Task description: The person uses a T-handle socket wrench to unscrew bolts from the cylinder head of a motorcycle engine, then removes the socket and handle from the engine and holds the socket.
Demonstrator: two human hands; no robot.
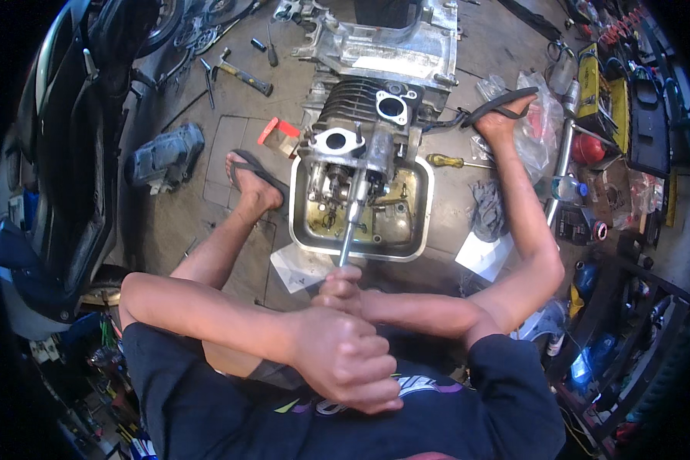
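Note:
A steel rod-shaped tool (pixel 349 238) reaches from a finned metal engine cylinder (pixel 349 103) toward me, its far end at the cylinder head's lower assembly (pixel 333 172). My right hand (pixel 341 291) grips the rod's near part. My left hand (pixel 345 360) is closed in a fist just below and nearer me, partly covering the right one; what it holds is hidden. A metal oil tray (pixel 298 230) with oily liquid and small parts sits under the head. The large engine case (pixel 391 54) lies beyond the cylinder.
My sandalled feet (pixel 253 180) flank the engine. A hammer (pixel 245 77), grey metal cover (pixel 165 157), red part (pixel 277 130) and yellow screwdriver (pixel 448 161) lie on the floor (pixel 230 123). A black scooter (pixel 69 192) is at left; a yellow toolbox (pixel 590 84) and bottles (pixel 571 188) at right.

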